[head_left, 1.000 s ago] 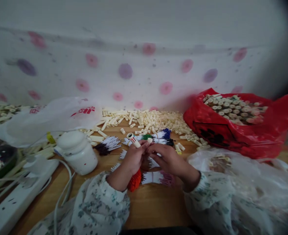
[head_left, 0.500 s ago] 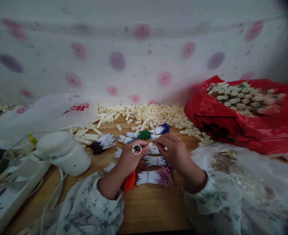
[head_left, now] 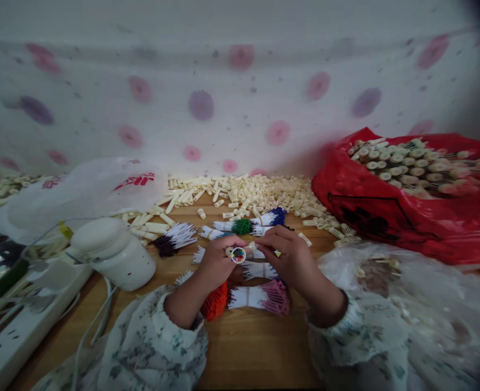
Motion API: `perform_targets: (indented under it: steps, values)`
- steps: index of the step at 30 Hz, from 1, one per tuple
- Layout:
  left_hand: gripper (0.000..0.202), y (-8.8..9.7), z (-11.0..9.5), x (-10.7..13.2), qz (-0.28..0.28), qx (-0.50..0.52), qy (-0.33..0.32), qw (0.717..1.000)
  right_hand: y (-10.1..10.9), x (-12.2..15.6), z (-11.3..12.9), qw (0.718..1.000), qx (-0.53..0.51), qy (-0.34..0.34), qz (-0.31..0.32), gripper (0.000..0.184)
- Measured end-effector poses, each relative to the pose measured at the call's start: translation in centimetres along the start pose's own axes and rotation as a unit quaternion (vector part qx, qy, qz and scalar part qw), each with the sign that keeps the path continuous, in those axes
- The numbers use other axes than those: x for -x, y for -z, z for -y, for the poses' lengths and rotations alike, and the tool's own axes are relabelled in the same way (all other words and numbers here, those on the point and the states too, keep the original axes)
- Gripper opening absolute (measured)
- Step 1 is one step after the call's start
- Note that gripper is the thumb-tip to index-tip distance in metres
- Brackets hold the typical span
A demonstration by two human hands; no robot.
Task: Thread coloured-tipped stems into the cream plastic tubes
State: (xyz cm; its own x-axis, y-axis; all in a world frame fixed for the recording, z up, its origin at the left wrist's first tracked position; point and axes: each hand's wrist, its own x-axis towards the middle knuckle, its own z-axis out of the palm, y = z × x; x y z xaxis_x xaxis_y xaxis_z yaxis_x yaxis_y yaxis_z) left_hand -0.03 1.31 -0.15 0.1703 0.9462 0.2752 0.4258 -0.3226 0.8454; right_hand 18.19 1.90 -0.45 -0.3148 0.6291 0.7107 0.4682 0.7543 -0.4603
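Observation:
My left hand is closed around a cream pen barrel, whose round open end faces me and shows several coloured tips inside. Close beside it, my right hand pinches a small cream piece near the left fingertips. A yellow-green tip shows under the right fingers; what it belongs to is hidden. Beneath and around the hands lie bundles of white refills with coloured ends: a pink bundle, an orange bundle, a green bundle and a dark blue bundle.
Loose cream pen parts are heaped along the back. A red bag of filled barrels stands right, above a clear plastic bag. On the left are dark-tipped refills, a white jar, a power strip and a white bag.
My left hand has turned the barrel and shifted slightly right, so its side shows more. The yellow-green tip has come into sight under my right fingers. The whole view has shifted slightly.

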Motion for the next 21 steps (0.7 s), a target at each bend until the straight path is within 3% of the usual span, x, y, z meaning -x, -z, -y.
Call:
perform_targets:
  steps: [10,15,21]
  values:
    - [0.018,0.2,0.1,0.2,0.034,0.078,0.016,0.996,0.4,0.0,-0.6,0.981,-0.158,-0.099,0.046,0.009]
    - [0.021,0.2,-0.6,0.3,0.038,0.081,0.024,0.996,-0.1,0.3,-0.6,0.985,-0.109,-0.127,0.046,0.016]
    - [0.021,0.1,-0.5,0.4,0.042,0.082,0.016,0.996,-0.6,0.5,0.1,0.996,0.057,-0.038,0.048,0.032]
